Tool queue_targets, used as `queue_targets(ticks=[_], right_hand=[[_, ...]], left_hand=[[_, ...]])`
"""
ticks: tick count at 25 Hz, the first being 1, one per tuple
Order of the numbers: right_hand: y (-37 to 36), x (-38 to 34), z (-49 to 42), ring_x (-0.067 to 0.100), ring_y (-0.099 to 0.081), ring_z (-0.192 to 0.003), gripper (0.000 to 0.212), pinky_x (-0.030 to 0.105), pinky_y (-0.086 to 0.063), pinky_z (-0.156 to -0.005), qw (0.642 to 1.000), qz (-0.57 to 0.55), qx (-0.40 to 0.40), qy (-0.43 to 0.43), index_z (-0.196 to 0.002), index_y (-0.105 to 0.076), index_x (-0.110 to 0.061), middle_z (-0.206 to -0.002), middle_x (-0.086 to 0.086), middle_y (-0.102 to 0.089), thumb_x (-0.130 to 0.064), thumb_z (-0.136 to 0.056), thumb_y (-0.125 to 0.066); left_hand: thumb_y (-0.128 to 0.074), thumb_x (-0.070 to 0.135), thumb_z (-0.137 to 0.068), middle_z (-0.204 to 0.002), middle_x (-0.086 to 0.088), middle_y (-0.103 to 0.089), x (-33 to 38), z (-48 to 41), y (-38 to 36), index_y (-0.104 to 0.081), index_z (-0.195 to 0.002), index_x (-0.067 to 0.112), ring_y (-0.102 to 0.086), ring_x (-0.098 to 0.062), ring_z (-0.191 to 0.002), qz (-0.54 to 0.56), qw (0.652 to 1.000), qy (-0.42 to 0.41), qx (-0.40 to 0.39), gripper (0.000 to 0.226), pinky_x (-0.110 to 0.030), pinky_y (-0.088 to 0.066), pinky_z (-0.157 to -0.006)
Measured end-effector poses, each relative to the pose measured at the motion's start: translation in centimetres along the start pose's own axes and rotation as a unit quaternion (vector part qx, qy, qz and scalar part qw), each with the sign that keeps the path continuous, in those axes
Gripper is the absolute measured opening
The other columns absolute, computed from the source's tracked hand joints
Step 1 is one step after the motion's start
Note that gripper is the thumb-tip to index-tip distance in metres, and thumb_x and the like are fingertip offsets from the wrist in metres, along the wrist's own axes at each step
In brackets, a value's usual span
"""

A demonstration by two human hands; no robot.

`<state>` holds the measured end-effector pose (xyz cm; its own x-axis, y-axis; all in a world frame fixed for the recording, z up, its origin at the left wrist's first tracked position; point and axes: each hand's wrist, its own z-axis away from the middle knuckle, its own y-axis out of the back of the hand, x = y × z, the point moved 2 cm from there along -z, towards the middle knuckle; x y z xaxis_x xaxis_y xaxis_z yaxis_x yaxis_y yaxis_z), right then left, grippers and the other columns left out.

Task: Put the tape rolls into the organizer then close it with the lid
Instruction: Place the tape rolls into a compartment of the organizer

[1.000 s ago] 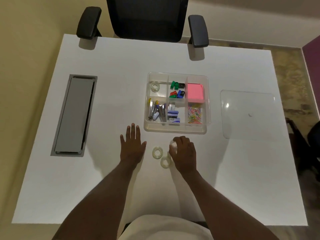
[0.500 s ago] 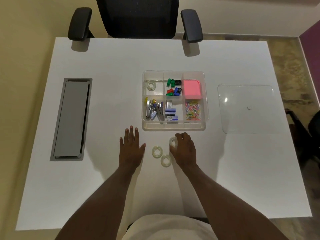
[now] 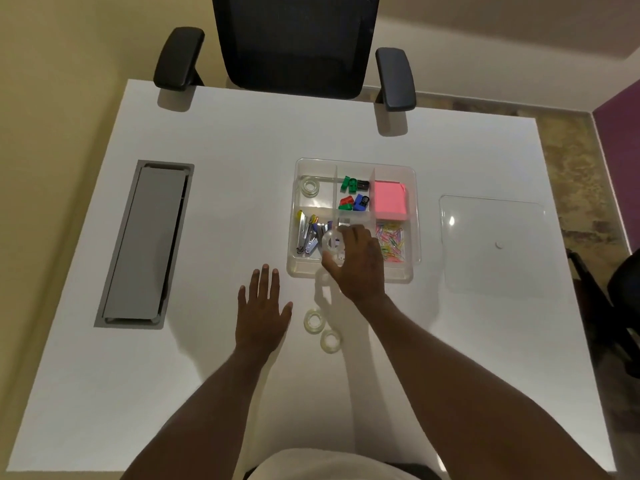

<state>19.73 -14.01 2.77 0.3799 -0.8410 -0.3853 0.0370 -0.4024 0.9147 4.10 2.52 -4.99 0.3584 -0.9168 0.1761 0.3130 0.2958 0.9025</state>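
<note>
A clear divided organizer [image 3: 414, 216] sits mid-table. One tape roll [image 3: 310, 186] lies in its far-left compartment. My right hand [image 3: 360, 265] is raised over the organizer's near edge, shut on a clear tape roll [image 3: 332, 242] held in its fingertips above the stapler compartment. Two more tape rolls [image 3: 314, 320] [image 3: 330, 341] lie on the table just in front of the organizer. My left hand [image 3: 262, 308] rests flat and open on the table, left of those rolls. The clear lid [image 3: 495, 244] lies flat to the organizer's right.
The organizer also holds staplers [image 3: 306, 233], coloured sharpeners [image 3: 353, 194], pink sticky notes [image 3: 389, 199] and paper clips [image 3: 393, 240]. A grey cable hatch [image 3: 145, 244] is set into the white table [image 3: 225, 133] at left. A black office chair [image 3: 294, 43] stands at the far side.
My right hand picked a tape roll off the table and lifted it forward over the organizer. My left hand stayed flat. The view shifted a little.
</note>
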Motion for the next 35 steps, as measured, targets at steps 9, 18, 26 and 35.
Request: queue_targets(ticks=[9,18,26,35], right_hand=[[-1.8,-2.1,-14.6,0.028,-0.055,-0.111,0.041,0.041,-0.041,-0.095,0.984,0.151,-0.089,0.039,-0.119,-0.062,-0.015,-0.115,0.004,-0.065,-0.035,-0.085,-0.070],[-4.9,-1.9,-17.8,0.032,-0.047,-0.127,0.030,0.046,-0.033,-0.107,0.948,0.266,-0.160,0.065,-0.116,-0.063,-0.011,-0.113,0.007,-0.069,-0.009,-0.085,-0.062],[-3.3,-1.9,-16.4,0.032,-0.055,-0.108,0.028,0.045,-0.039,-0.096,0.962,0.237,-0.111,0.073,-0.111,-0.062,-0.010,-0.107,0.010,-0.065,-0.008,-0.083,-0.062],[-2.0,-1.4,-4.1,0.025,-0.058,-0.099,0.024,0.041,-0.044,-0.089,0.980,0.153,-0.049,0.116,-0.114,-0.063,-0.017,-0.106,0.004,-0.067,-0.032,-0.098,-0.054]], left_hand=[[-0.029,0.059,-0.104,-0.173,-0.003,0.018,-0.7,-0.6,-0.7,0.016,-0.163,0.024,0.013,-0.025,-0.161,0.023,1.000,-0.002,-0.005,0.081,-0.051,-0.011,-0.132],[-0.025,0.063,-0.104,-0.171,-0.002,0.025,-0.7,-0.7,-1.1,0.026,-0.158,0.027,0.018,-0.025,-0.160,0.027,1.000,-0.003,-0.002,0.082,-0.049,-0.005,-0.133],[-0.026,0.062,-0.104,-0.170,-0.002,0.026,-0.5,-0.7,-0.5,0.028,-0.156,0.028,0.020,-0.024,-0.159,0.032,0.999,-0.001,-0.021,0.082,-0.050,-0.006,-0.133],[-0.032,0.057,-0.105,-0.173,-0.007,0.018,0.4,-0.9,1.0,0.011,-0.164,0.019,0.014,-0.028,-0.161,0.012,0.998,0.014,-0.058,0.082,-0.052,-0.009,-0.132]])
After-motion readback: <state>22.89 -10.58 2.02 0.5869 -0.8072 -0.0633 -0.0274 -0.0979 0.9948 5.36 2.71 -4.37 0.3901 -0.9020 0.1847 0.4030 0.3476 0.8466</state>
